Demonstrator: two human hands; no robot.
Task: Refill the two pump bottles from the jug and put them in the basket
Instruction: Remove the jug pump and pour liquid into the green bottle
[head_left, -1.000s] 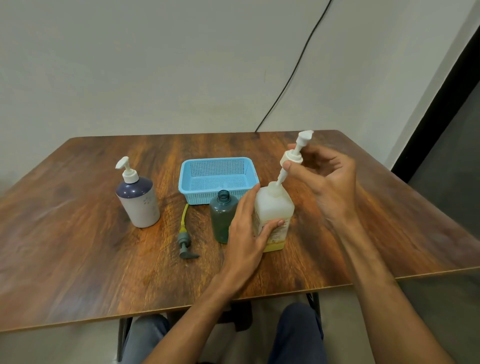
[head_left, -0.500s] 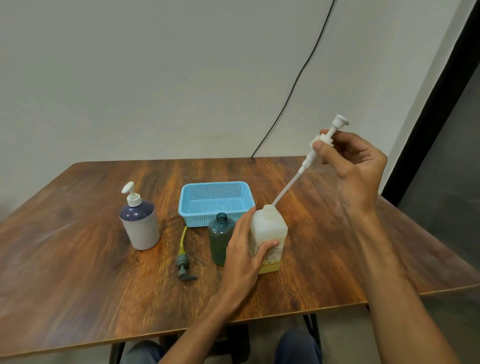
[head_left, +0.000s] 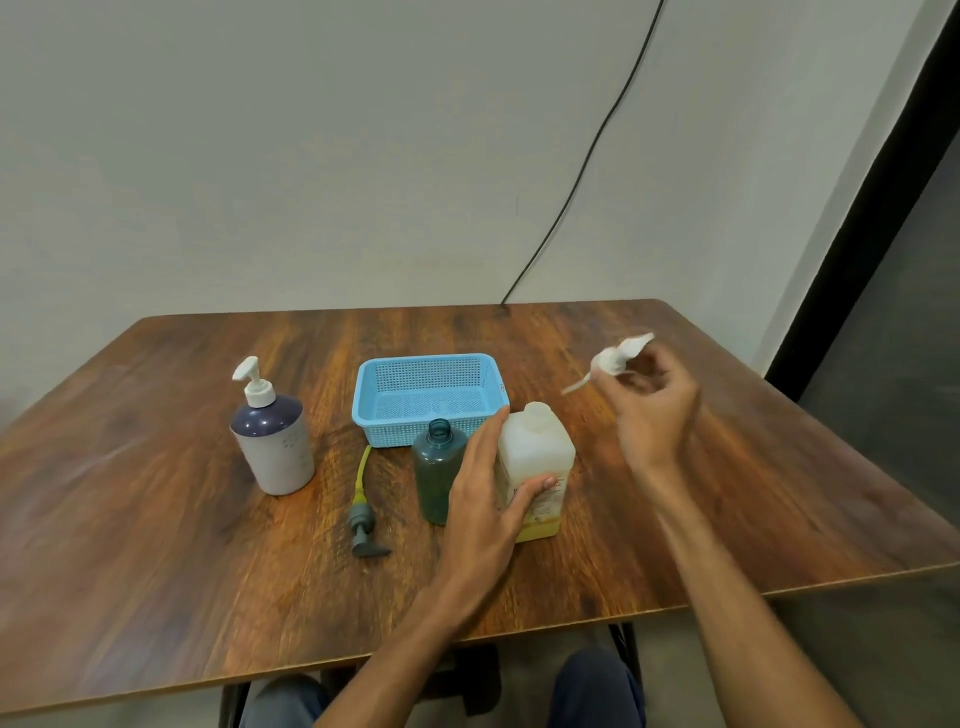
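Nearest on the bench (head_left: 156, 545) lay a grey pump (head_left: 363, 525) on its side, its yellow tube pointing away toward the basket. Just beyond it the left grip (head_left: 483, 499) held the white bottle (head_left: 540, 457), thumb across the label and fingers up its left side. The bottle stood upright with its neck open and a little yellow liquid showing at the bottom.

The green bottle (head_left: 439, 467) stood beside the back of that grip, apparently touching it. It was also uncapped, and dark through most of its height. That looked like the main hazard: any sideways shift of the left wrist could have tipped it and spilled it across the wood.

Farther left, well apart, a purple-topped bottle (head_left: 272, 441) had its pump on.

To the right, above the bench, the right grip (head_left: 654, 410) pinched the white pump (head_left: 618, 358). It was blurred, and its tube hung free, pointing down and left. A wet tube could have dripped on the bench, or picked up dirt if laid flat.

Behind the bottles sat the blue basket (head_left: 395, 434), with nothing in it. Neither open bottle looked ready to go in. A cable (head_left: 571, 182) ran up the wall beyond.
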